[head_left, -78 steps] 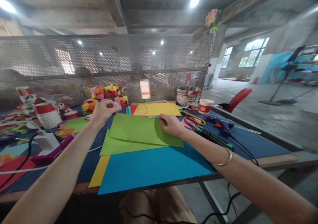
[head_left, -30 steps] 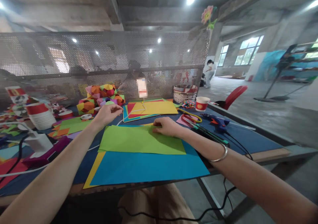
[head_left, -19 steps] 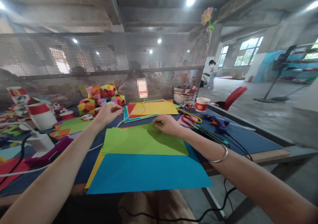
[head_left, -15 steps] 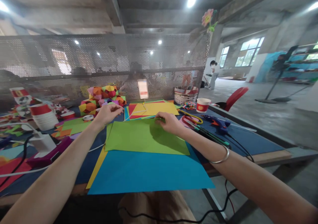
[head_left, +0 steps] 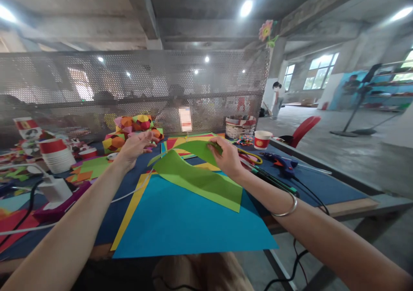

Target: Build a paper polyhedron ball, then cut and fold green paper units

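My right hand (head_left: 226, 155) pinches the far edge of a bright green sheet (head_left: 200, 181), which is lifted and bends in a wave. Another green stretch (head_left: 193, 145) arches behind it; I cannot tell whether this is a second sheet. Under the green lies a large blue sheet (head_left: 193, 222), with a yellow sheet (head_left: 127, 220) showing at its left side. To the left, my left hand (head_left: 137, 147) is held above the table with its fingers apart and nothing in them. Whether the sheets are paper or felt is unclear.
Beyond the green lie more coloured sheets (head_left: 213, 138). A basket (head_left: 240, 127), a paper cup (head_left: 263, 139) and a blue glue gun (head_left: 282, 164) are at the right. Colourful balls (head_left: 134, 127), stacked cups (head_left: 56, 155) and a purple power strip (head_left: 60, 203) are at the left.
The green sheet was lying nearly flat on the blue; now it is raised and curved. My right hand has moved slightly right with its edge. The fingers of my left hand have spread.
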A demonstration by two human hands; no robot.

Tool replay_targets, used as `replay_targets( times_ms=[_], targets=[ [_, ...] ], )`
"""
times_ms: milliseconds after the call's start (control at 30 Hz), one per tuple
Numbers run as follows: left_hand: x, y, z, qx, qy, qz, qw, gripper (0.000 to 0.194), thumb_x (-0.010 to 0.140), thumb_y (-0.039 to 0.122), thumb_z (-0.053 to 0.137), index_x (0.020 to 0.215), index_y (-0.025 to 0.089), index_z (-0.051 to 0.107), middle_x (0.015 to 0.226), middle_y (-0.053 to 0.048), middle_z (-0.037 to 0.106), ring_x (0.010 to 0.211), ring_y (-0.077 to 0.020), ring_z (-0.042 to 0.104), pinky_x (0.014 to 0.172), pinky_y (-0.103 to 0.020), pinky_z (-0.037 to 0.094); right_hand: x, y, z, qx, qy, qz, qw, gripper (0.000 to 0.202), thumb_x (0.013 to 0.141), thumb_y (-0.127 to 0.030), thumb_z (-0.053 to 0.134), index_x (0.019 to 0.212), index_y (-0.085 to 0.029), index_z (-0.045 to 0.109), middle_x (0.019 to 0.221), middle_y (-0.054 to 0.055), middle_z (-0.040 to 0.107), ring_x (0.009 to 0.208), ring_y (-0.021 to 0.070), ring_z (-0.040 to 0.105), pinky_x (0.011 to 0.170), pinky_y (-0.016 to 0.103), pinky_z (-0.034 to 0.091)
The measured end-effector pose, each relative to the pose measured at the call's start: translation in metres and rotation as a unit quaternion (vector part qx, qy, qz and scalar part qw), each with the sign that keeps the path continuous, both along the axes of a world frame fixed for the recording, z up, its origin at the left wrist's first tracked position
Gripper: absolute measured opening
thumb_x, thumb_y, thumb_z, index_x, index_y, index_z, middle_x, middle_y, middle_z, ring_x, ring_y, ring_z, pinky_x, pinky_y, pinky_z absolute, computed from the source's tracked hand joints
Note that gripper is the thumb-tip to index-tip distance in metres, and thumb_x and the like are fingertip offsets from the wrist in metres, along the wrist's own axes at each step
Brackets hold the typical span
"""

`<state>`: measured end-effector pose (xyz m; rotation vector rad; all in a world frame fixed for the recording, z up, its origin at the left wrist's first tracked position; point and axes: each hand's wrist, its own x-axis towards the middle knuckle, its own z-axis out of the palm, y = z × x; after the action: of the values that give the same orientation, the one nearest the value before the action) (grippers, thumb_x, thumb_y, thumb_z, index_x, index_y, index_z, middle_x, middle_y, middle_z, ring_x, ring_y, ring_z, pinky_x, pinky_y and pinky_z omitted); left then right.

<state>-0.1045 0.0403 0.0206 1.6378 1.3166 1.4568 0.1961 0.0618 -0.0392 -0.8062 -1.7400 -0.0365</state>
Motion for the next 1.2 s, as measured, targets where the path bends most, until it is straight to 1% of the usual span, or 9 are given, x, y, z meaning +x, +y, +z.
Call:
replay_targets(
  times_ms=[100, 200, 300, 467, 600, 800, 967, 1100, 1200],
  targets=[
    [0.0, -0.005, 0.001, -0.008, 0.021, -0.075, 0.997, 0.062, 0.068, 0.055, 0.079, 0.117, 0.019, 0.066, 0.114, -0.012, 0.07, 0.108, -0.0293, 0.065, 0.088, -0.039, 0.053, 0.0, 0.0, -0.001, -0.006, 0.019, 0.003, 1.0, 0.014, 0.092, -0.032, 0.053, 0.093, -0.022, 0.063, 0.086, 0.006, 0.073, 0.077, 0.0235, 0.067, 0.072, 0.033, 0.047],
    [0.001, -0.008, -0.001, -0.024, 0.066, -0.146, 0.987, 0.086, 0.052, 0.04, 0.089, 0.132, 0.025, 0.061, 0.136, -0.013, 0.063, 0.132, -0.0345, 0.054, 0.103, -0.042, 0.048, 0.001, -0.001, 0.001, -0.007, 0.041, 0.006, 0.999, 0.015, 0.093, -0.03, 0.05, 0.098, -0.022, 0.062, 0.086, 0.006, 0.072, 0.076, 0.0224, 0.067, 0.07, 0.032, 0.048],
    [0.004, -0.008, -0.004, -0.036, 0.131, -0.183, 0.974, 0.093, 0.053, 0.037, 0.09, 0.14, 0.031, 0.057, 0.147, -0.012, 0.057, 0.14, -0.038, 0.047, 0.11, -0.047, 0.043, 0.001, -0.002, 0.004, 0.004, 0.059, 0.009, 0.998, 0.016, 0.092, -0.031, 0.049, 0.1, -0.022, 0.06, 0.089, 0.007, 0.072, 0.08, 0.0226, 0.067, 0.074, 0.032, 0.049],
    [0.012, -0.005, -0.01, -0.062, 0.114, -0.148, 0.981, 0.067, 0.074, 0.055, 0.077, 0.133, 0.027, 0.064, 0.137, -0.011, 0.065, 0.126, -0.0345, 0.06, 0.1, -0.041, 0.051, 0.003, -0.003, 0.008, 0.025, 0.088, 0.011, 0.996, 0.02, 0.093, -0.032, 0.044, 0.103, -0.021, 0.057, 0.097, 0.008, 0.07, 0.087, 0.023, 0.065, 0.081, 0.035, 0.05],
    [0.013, -0.004, -0.013, -0.113, 0.111, -0.12, 0.98, 0.06, 0.078, 0.056, 0.074, 0.127, 0.023, 0.067, 0.123, -0.013, 0.072, 0.105, -0.0289, 0.069, 0.089, -0.039, 0.055, 0.004, -0.003, 0.009, 0.014, 0.092, 0.015, 0.996, 0.022, 0.095, -0.035, 0.043, 0.103, -0.021, 0.058, 0.096, 0.008, 0.07, 0.085, 0.0221, 0.064, 0.079, 0.034, 0.05],
    [0.005, -0.006, -0.009, -0.198, 0.14, -0.119, 0.963, 0.053, 0.069, 0.05, 0.083, 0.104, 0.012, 0.071, 0.072, -0.011, 0.074, 0.067, -0.0243, 0.071, 0.066, -0.036, 0.054, 0.002, -0.001, 0.004, -0.02, 0.061, 0.029, 0.997, 0.021, 0.089, -0.029, 0.047, 0.103, -0.022, 0.061, 0.095, 0.008, 0.073, 0.086, 0.0249, 0.066, 0.078, 0.037, 0.05],
    [0.01, -0.003, -0.017, -0.218, 0.178, -0.155, 0.947, 0.07, 0.063, 0.04, 0.087, 0.123, 0.015, 0.063, 0.079, -0.006, 0.075, 0.066, -0.0205, 0.07, 0.061, -0.03, 0.052, 0.001, 0.001, 0.002, -0.044, 0.046, 0.031, 0.997, 0.023, 0.087, -0.028, 0.048, 0.103, -0.021, 0.063, 0.093, 0.008, 0.074, 0.086, 0.0264, 0.067, 0.079, 0.038, 0.051],
    [0.006, -0.001, -0.016, -0.202, 0.186, -0.158, 0.948, 0.062, 0.058, 0.03, 0.084, 0.116, 0.019, 0.067, 0.07, -0.001, 0.071, 0.056, -0.0164, 0.064, 0.057, -0.028, 0.05, 0.001, 0.0, 0.003, -0.062, 0.047, 0.034, 0.996, 0.025, 0.086, -0.027, 0.048, 0.103, -0.021, 0.065, 0.098, 0.01, 0.074, 0.091, 0.0274, 0.067, 0.084, 0.04, 0.051],
    [-0.015, -0.005, -0.008, -0.156, 0.183, -0.121, 0.963, 0.053, 0.057, 0.03, 0.083, 0.109, 0.022, 0.072, 0.07, -0.002, 0.07, 0.058, -0.0181, 0.065, 0.056, -0.029, 0.05, 0.001, 0.001, 0.004, -0.083, 0.053, 0.038, 0.994, 0.026, 0.084, -0.026, 0.05, 0.103, -0.021, 0.067, 0.1, 0.009, 0.075, 0.092, 0.0275, 0.067, 0.087, 0.04, 0.051]
  ],
)
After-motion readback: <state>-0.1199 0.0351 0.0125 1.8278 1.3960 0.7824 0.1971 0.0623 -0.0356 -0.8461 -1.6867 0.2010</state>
